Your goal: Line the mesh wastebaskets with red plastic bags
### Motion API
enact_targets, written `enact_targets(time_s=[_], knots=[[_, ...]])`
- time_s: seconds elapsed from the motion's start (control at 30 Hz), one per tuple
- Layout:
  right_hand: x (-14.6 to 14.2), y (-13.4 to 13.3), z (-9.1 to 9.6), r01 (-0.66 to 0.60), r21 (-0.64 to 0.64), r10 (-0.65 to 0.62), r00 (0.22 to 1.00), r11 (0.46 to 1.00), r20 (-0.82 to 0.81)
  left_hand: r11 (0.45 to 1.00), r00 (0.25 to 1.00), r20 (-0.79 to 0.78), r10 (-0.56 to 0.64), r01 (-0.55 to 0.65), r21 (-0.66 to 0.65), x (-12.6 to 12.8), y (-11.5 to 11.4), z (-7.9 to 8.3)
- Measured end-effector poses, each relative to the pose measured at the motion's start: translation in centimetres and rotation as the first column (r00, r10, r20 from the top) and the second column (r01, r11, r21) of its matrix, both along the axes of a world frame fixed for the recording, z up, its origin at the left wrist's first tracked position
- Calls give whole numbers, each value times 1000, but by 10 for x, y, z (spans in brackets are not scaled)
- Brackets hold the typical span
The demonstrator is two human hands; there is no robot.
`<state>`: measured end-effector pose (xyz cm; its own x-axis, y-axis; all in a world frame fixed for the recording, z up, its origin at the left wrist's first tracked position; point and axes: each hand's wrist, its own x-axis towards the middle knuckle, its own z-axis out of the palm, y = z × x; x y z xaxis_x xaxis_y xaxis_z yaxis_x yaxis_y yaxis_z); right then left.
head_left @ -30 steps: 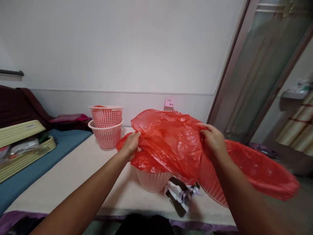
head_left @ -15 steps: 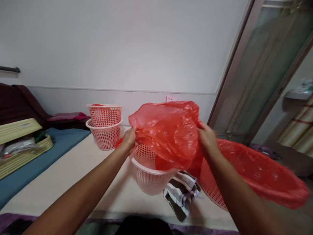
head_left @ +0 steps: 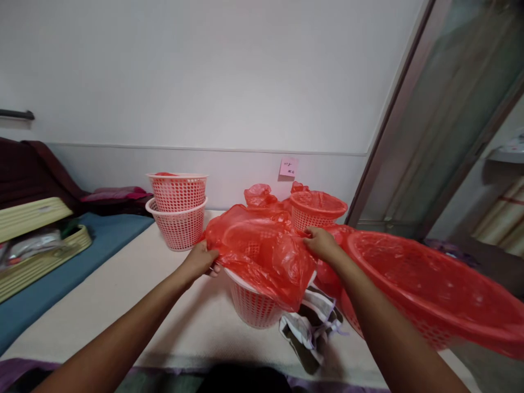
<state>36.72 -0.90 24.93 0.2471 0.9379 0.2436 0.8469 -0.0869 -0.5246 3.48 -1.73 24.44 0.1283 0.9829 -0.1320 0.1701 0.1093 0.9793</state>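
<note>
A thin red plastic bag [head_left: 262, 240] lies spread over the mouth of a pale pink mesh basket [head_left: 256, 308], covering most of its rim. My left hand [head_left: 200, 259] pinches the bag's edge at the basket's left side. On the right, my right hand [head_left: 323, 244] grips the opposite edge of the bag. Folded striped cloth [head_left: 313, 322] in grey, white and dark tones lies against the basket's right side, partly behind my right forearm.
Two stacked pink baskets [head_left: 180, 224] stand at the left. A small basket lined in red [head_left: 317, 210] is at the back, near a pink note [head_left: 289, 167] on the wall. A large red-lined basket [head_left: 434, 278] fills the right. Yellow containers [head_left: 45, 251] sit far left.
Both hands have lowered the red bag from above the basket down over its rim. The small red-lined basket and the note behind it have come into view.
</note>
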Motion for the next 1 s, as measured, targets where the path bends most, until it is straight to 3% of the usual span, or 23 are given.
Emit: enact_targets(time_s=[0.17,0.3,0.37,0.43,0.5,0.57,0.67,0.73,0.83,1.0], knots=[[21,-14,-12,115,-41,-113,992,992,58,985,983,-63,-173,173,-8,5,-16,-8],[18,-25,-30,87,-58,-83,994,995,70,946,939,-114,-324,320,-53,-3,-34,-13],[13,-28,-34,63,-67,-59,996,996,59,888,873,-161,-461,453,-81,-15,-36,-3],[10,-28,-36,56,-70,-52,997,996,58,829,790,-266,-553,552,-85,-27,-30,18],[7,-26,-34,64,-70,-59,996,996,72,856,799,-386,-461,515,44,-35,-18,44],[3,-25,-32,69,-68,-63,994,995,85,886,868,-431,-249,384,261,-32,-6,70],[-4,-26,-28,54,-47,-50,995,997,88,842,877,-480,-20,274,465,-7,5,92],[-11,-30,-26,34,-22,-32,996,999,81,792,840,-543,-25,348,502,14,7,94],[-23,-42,-25,1,8,-1,998,1000,69,700,781,-624,-17,455,551,39,5,83],[-42,-67,-22,-57,60,51,994,997,97,594,773,-628,92,463,658,50,-3,69]])
